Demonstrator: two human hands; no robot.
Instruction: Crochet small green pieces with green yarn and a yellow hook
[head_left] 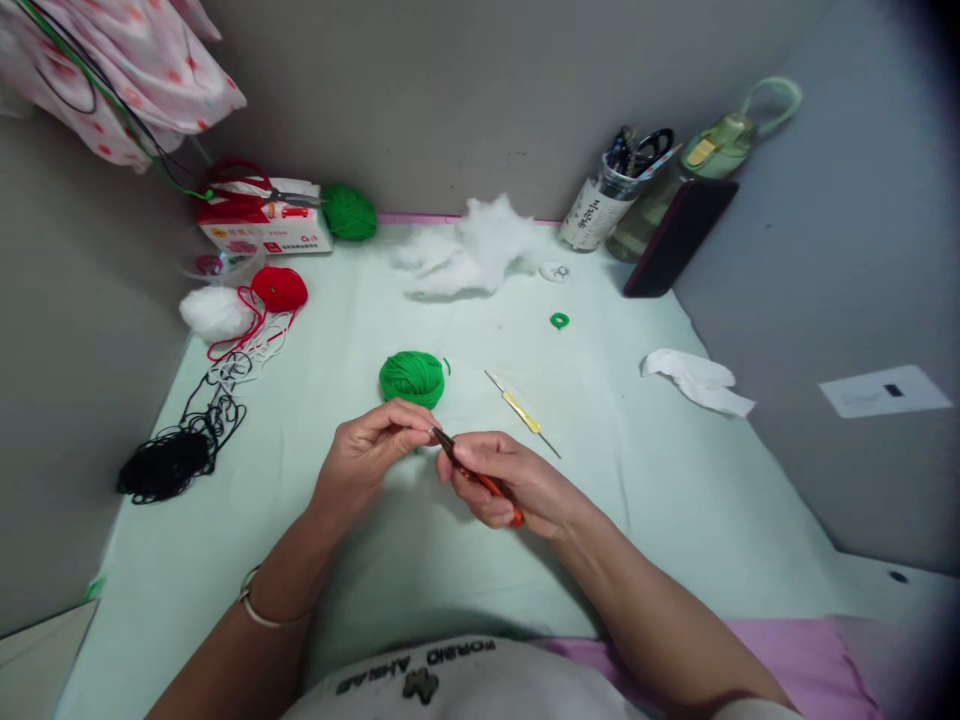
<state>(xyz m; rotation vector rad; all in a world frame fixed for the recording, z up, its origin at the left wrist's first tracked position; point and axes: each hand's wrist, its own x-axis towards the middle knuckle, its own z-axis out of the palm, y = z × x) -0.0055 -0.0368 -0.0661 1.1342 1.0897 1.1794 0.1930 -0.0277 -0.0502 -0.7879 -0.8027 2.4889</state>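
Over the pale green mat [675, 500], close to the body: left hand [371, 452] with fingertips pinched shut on a bit of green yarn [417, 447], probably, too small to tell for sure. Right hand [514, 485] clenched around an orange-handled crochet hook [480, 481], metal tip up against the left fingertips. Just beyond the hands, a green yarn ball [412, 377]; beside it to the right, a yellow-handled hook [523, 410] lying loose. Farther back, white stuffing [472, 255]; at far left, a tangle of black yarn [165, 465].
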